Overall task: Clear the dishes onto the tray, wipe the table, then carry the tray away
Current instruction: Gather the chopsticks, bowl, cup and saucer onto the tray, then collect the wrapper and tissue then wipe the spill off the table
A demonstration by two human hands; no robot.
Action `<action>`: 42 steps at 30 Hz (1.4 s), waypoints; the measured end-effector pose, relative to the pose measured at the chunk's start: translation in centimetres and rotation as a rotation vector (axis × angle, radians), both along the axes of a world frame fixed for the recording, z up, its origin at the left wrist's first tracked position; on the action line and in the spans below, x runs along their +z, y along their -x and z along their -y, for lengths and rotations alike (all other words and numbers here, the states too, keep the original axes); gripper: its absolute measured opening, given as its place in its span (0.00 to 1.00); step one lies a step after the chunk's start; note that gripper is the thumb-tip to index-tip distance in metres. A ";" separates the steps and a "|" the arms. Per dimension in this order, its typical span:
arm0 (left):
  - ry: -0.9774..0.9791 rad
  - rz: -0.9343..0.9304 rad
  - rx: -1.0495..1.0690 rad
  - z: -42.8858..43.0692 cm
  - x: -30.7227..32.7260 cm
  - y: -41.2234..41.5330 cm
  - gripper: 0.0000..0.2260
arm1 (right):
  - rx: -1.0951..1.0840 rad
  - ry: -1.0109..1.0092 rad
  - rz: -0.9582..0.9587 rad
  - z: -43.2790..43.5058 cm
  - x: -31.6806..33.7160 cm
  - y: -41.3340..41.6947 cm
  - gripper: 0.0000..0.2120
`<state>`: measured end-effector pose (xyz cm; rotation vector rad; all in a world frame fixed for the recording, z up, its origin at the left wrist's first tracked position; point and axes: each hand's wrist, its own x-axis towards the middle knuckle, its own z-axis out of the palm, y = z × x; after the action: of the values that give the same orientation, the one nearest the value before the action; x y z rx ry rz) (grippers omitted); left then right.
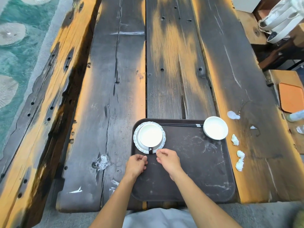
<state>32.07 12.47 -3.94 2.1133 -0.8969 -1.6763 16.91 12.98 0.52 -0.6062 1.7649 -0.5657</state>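
Dishes are nearly gathered on the brown tray (189, 170) at the near end of the desk (115, 79). Both hands hover over it, the left hand (136, 164) loosely curled and the right hand (167, 160) pinching at something dark by the plate's (162, 140) rim, though I cannot tell what. A bowl (150, 135) sits on that plate. Farther back lie chopsticks (179, 125); the second bowl (215, 128) overhangs the tray's far right corner. Best nudge it fully inside, then gather the tissue scraps (239, 160) and wrapper (102, 162).
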 end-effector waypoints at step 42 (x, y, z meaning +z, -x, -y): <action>-0.013 0.616 -0.919 -5.7 0.4 18.4 0.48 | 0.304 0.269 -0.678 -5.1 -3.7 36.1 0.14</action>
<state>13.69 18.17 -3.50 2.4357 -2.3085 -1.2828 -19.22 18.04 -3.18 -1.3494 2.1728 -0.4087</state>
